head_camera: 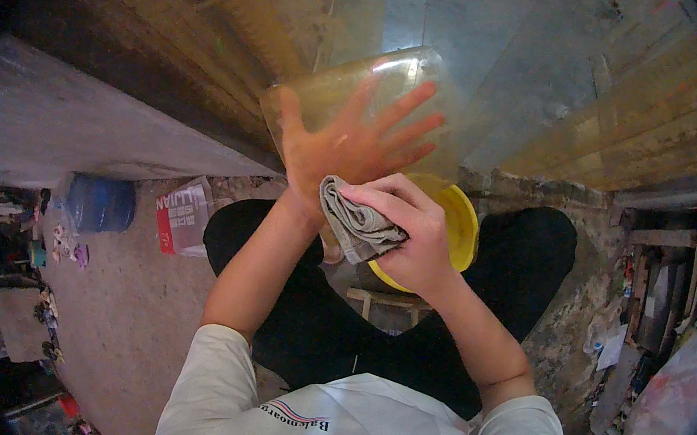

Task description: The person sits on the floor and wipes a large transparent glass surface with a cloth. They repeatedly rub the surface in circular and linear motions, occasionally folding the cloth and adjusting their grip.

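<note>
My left hand (357, 141) is spread wide against a clear plastic piece (413, 70) with rounded corners, holding it up at a tilt. The hand shows hazily through the plastic; whether the piece is a flat sheet or a hollow container I cannot tell. Beside my left wrist, my right hand (418, 232) grips a folded grey-beige cloth (361, 219) between thumb and fingers. The cloth overlaps the wrist in this view. Below both hands stands a yellow basin (466, 231) between my knees, its inside mostly hidden by my right hand.
A small wooden stool (387, 299) is under the basin's near side. Wooden boards (250, 6) lean ahead. At left on the concrete floor (117, 320) are a blue bucket (102, 203) and a red-and-white printed bag (184, 215). Plastic sheeting (677, 390) and clutter line the right.
</note>
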A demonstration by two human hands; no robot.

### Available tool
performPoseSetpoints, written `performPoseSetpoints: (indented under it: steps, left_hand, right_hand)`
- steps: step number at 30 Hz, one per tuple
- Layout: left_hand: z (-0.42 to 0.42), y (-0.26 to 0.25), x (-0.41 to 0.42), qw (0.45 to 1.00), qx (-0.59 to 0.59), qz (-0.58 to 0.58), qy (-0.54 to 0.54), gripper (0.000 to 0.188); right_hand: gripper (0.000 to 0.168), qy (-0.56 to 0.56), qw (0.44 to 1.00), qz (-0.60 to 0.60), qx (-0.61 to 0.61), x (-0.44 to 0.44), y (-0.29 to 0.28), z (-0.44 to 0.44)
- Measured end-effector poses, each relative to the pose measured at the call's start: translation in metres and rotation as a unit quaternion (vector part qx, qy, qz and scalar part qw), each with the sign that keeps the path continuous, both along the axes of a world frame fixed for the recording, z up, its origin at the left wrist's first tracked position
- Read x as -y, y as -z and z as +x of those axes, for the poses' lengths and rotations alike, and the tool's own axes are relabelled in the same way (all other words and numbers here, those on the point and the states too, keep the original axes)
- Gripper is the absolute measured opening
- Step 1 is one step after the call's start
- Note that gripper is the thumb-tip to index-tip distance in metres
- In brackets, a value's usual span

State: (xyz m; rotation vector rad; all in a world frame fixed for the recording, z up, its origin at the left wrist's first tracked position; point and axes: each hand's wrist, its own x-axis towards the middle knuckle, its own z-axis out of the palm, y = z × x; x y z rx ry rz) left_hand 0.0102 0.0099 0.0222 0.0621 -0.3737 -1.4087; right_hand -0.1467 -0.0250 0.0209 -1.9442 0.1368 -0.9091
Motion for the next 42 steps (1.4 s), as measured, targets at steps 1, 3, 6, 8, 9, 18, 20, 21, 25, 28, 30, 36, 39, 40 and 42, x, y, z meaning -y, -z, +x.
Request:
performPoseSetpoints:
  steps: [1, 3, 6, 8, 9, 18, 20, 21, 25, 28, 30, 36, 39, 40, 42]
  left_hand:
    - [-0.001, -0.002, 0.0, 1.0, 0.003, 0.002, 0.0, 0.109]
    - [-0.002, -0.005, 0.0, 1.0, 0.009, 0.007, 0.0, 0.109]
    - [-0.001, -0.01, -0.001, 1.0, 0.02, 0.014, 0.0, 0.108]
    - [0.0, -0.011, -0.002, 0.999, 0.032, 0.018, 0.003, 0.108]
    - [0.0, -0.011, -0.002, 0.999, 0.033, 0.016, 0.004, 0.107]
    - [0.004, -0.011, -0.002, 1.0, 0.011, 0.012, 0.0, 0.106]
    - [0.004, -0.012, -0.002, 1.0, -0.007, 0.007, 0.003, 0.106]
    - [0.004, -0.01, -0.002, 1.0, -0.005, 0.003, 0.004, 0.106]
    - [0.003, -0.006, 0.0, 0.999, 0.033, 0.011, -0.012, 0.106]
    - [0.004, -0.001, 0.002, 0.998, 0.058, 0.006, -0.013, 0.109]
    - [0.004, 0.001, 0.002, 0.997, 0.069, 0.007, -0.013, 0.111]
    - [0.002, 0.005, 0.004, 0.997, 0.077, 0.014, -0.006, 0.116]
    - [0.003, 0.02, 0.008, 0.999, 0.046, -0.003, 0.015, 0.12]
    - [0.002, 0.023, 0.01, 0.999, 0.041, -0.004, 0.02, 0.12]
    - [0.001, 0.027, 0.012, 0.999, 0.039, -0.004, 0.025, 0.12]
  right_hand:
    - [0.059, 0.004, 1.0, 0.004, -0.004, 0.002, 0.0, -0.001]
    - [0.055, 0.012, 1.0, 0.011, -0.012, 0.008, -0.002, -0.002]
    - [0.053, 0.064, 0.997, -0.001, -0.035, 0.018, -0.009, -0.007]
    - [0.052, 0.096, 0.995, -0.019, -0.015, 0.03, -0.006, -0.009]
    - [0.051, 0.113, 0.993, -0.027, -0.006, 0.035, -0.005, -0.009]
    - [0.057, 0.228, 0.971, -0.067, -0.018, 0.066, 0.004, -0.021]
    - [0.058, 0.245, 0.966, -0.074, -0.021, 0.066, 0.005, -0.021]
    - [0.058, 0.239, 0.968, -0.069, -0.02, 0.064, 0.005, -0.021]
    - [0.059, 0.204, 0.977, -0.045, -0.033, 0.048, 0.006, -0.017]
    - [0.059, 0.168, 0.985, -0.031, -0.027, 0.031, 0.007, -0.011]
    - [0.057, 0.142, 0.989, -0.024, -0.022, 0.023, 0.009, -0.008]
    - [0.057, 0.092, 0.995, -0.008, -0.025, 0.007, 0.004, -0.006]
    - [0.053, 0.065, 0.998, -0.002, -0.024, -0.001, 0.005, -0.004]
    - [0.052, 0.055, 0.998, 0.003, -0.021, -0.004, 0.005, -0.003]
    - [0.048, 0.034, 0.999, 0.008, -0.008, -0.008, 0.007, -0.001]
